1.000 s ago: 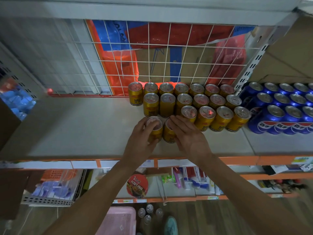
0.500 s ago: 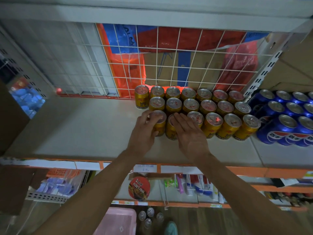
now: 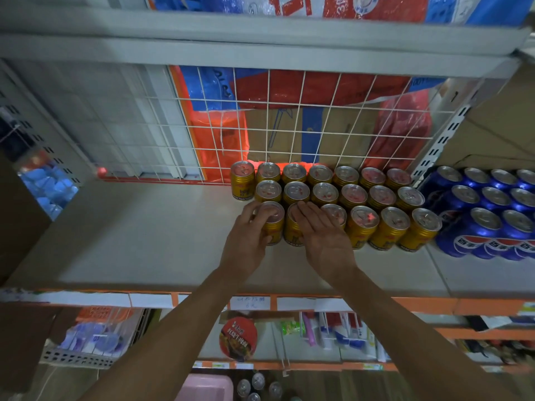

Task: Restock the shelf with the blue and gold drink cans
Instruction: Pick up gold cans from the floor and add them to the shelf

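Gold cans are packed upright in three tight rows on the shelf, pushed toward the far side against the white wire grid at the back. The far row has one extra can sticking out at the left end. Just to the right, past the slotted upright, sits a block of blue cans, also in rows, tops up, on the same shelf level.

The left hand is wrapped around the leftmost can of the near row, fingers curled over its rim and thumb down its near side, so it's gripping that one. The right hand lies flatter, palm down with fingers spread over the top of the next can over, and it reaches onto the lid of the one to the right of that. Can't really tell if it's actually gripping or just resting on them. The two hands are close side by side, almost touching.

The left half of the shelf is bare board. Below, the orange price strip runs along the shelf edge, and a red noodle cup hangs out on the lower shelf, with a pink basket and a few more can tops down on the floor.
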Action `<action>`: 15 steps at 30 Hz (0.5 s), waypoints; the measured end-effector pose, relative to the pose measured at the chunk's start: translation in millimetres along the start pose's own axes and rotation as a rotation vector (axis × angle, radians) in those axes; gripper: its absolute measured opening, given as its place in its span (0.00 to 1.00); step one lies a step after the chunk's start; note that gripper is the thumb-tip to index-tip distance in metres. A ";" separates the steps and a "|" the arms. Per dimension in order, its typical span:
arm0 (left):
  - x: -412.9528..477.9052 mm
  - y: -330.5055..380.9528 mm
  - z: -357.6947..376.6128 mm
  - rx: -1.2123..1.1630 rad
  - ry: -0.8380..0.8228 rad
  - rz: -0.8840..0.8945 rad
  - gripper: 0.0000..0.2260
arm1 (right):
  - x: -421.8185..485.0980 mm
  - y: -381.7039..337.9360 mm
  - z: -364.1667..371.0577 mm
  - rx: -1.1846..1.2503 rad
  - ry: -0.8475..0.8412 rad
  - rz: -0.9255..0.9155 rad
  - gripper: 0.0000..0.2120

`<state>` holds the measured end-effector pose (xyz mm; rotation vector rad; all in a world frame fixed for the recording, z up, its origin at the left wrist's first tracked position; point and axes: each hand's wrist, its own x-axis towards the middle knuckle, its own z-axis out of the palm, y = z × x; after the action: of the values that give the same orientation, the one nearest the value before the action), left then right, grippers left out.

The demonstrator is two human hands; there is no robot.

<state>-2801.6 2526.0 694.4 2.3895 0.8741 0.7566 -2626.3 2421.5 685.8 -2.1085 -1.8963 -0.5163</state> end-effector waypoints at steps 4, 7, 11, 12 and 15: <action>0.8 1.6 -1.0 0.014 0.001 0.007 0.32 | -0.3 -1.4 -2.1 -0.010 -0.003 0.009 0.34; 1.8 2.2 -1.6 0.026 -0.007 0.005 0.32 | 0.2 -2.0 -3.2 -0.013 -0.005 0.015 0.34; 1.9 2.1 0.2 0.051 -0.007 -0.004 0.31 | 0.2 -3.4 -4.0 -0.010 -0.029 0.031 0.36; 1.7 1.9 1.5 0.055 -0.005 -0.014 0.31 | 0.1 -3.7 -3.9 -0.007 -0.035 0.035 0.36; 1.7 2.8 3.4 0.055 0.000 -0.033 0.31 | 0.1 -4.9 -4.2 -0.004 -0.029 0.038 0.37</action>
<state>-2797.2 2524.5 694.1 2.4169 0.9438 0.7293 -2631.5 2420.3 689.5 -2.1607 -1.8684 -0.4841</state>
